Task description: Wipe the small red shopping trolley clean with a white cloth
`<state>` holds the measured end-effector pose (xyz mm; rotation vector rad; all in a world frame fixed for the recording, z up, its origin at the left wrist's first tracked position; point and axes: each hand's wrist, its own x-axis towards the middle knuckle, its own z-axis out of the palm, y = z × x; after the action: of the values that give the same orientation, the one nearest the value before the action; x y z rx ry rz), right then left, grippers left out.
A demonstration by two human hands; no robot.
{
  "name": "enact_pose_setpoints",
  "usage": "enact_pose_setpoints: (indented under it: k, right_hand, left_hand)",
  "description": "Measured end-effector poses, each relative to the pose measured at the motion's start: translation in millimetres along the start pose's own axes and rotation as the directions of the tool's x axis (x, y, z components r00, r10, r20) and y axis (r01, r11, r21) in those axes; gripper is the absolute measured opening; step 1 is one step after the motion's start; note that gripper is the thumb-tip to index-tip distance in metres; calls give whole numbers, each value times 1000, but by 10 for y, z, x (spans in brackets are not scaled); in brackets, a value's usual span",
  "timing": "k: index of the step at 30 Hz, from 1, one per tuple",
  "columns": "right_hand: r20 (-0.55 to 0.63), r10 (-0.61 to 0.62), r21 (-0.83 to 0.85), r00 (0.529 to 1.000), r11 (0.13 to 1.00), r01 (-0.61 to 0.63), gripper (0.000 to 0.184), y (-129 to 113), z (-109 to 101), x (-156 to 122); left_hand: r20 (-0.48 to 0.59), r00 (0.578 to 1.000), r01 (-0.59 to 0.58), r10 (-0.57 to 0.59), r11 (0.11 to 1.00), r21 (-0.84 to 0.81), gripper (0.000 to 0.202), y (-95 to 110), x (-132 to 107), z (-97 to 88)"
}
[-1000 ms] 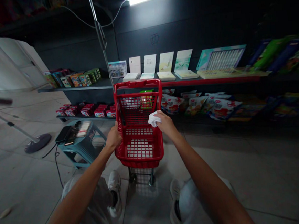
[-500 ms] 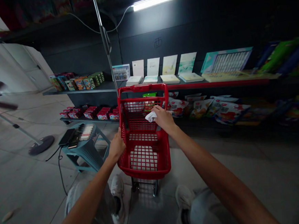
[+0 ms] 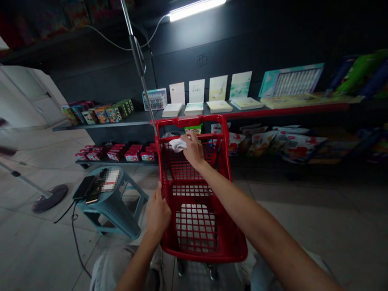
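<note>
A red plastic shopping cart (image 3: 238, 236) stands between my legs, its handle end facing the shelves. My left hand (image 3: 157, 213) grips the cart's left rim, the fingers wrapped over the edge. At the far end of the basket, my right hand (image 3: 193, 151) is closed on a crumpled white cloth (image 3: 178, 144). The cloth lies against the upper bar of the cart's far panel, below the handle (image 3: 192, 120). The basket's grid floor shows no goods in it.
Left of the cart, a blue-grey plastic stool (image 3: 117, 212) carries phones and a cable. A floor fan (image 3: 50, 198) stands farther left. Ahead, a shelf (image 3: 111, 123) holds boxes and notebooks (image 3: 197, 91); snack bags (image 3: 297, 142) lie below. A thin metal pole (image 3: 136, 56) rises behind the cart.
My right hand has moved left along the far bar with the cloth. The cart has come closer to me and turned slightly, my left hand still on its rim.
</note>
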<state>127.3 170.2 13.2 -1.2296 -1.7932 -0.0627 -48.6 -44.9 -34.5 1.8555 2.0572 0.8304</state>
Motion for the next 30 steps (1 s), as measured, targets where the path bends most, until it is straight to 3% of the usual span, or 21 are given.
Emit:
enact_pose_setpoints:
  k: [7, 11, 15, 19, 25, 28, 30]
  right_hand:
    - [158, 59, 46, 986, 997, -67, 41, 162, 314, -262]
    - [246, -4, 132, 969, 991, -30, 58, 174, 543, -449]
    - [304, -113, 179, 946, 982, 59, 72, 168, 683, -596]
    - [281, -150, 221, 948, 971, 89, 69, 172, 640, -563]
    - [140, -168, 157, 976, 977, 146, 75, 220, 374, -333]
    - [222, -190, 85, 956, 981, 175, 81, 279, 354, -421]
    - [331, -240, 53, 912, 970, 236, 84, 316, 391, -547]
  left_hand:
    - [26, 995, 84, -95, 958, 274, 67, 228, -31, -72]
    - [-1, 996, 83, -87, 949, 303, 55, 375, 232, -71]
    - [-16, 999, 43, -40, 964, 262, 67, 438, 593, -20]
    - [35, 999, 32, -41, 971, 237, 76, 458, 708, 81]
    - [46, 999, 9, -19, 975, 220, 79, 513, 568, 114]
    - [45, 999, 18, -28, 977, 213, 79, 552, 522, 85]
    - [37, 999, 15, -23, 979, 205, 80, 565, 502, 81]
